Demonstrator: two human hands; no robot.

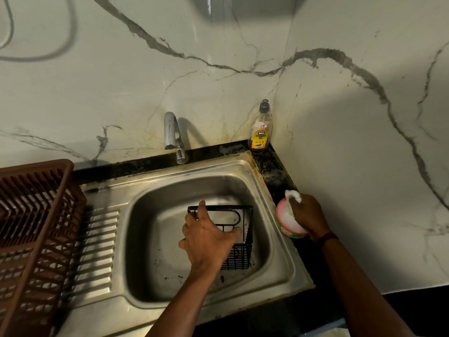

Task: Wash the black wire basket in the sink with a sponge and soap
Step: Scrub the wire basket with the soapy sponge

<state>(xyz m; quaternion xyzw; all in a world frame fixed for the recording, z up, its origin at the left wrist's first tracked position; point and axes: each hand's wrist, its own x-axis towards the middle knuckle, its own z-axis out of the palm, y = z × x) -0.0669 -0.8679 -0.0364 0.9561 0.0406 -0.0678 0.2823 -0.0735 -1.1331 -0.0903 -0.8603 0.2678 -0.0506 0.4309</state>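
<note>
Watching from my end, I see the left hand (209, 237) clamped on the black wire basket (239, 254): the thumb hooks over a wire on the right, the index finger stretches up along the far rim, and the other fingers curl around the near-left edge. The basket sits inside the sink (155, 239), in the right half of the basin and close to its right wall, with its open top facing up at me (whether its base touches the basin floor I cannot tell). Its thin black wires form a tight grid on the sides, and a rounded loop of wire crosses the top.

The right hand (308, 215) has its fingers bunched together, pinching a foamy white sponge (292, 196) and pressing it down into a round soap tub (285, 223) on the dark counter just right of the sink rim. A dishwash gel bottle (261, 132) stands in the back corner, apart from both hands
</note>
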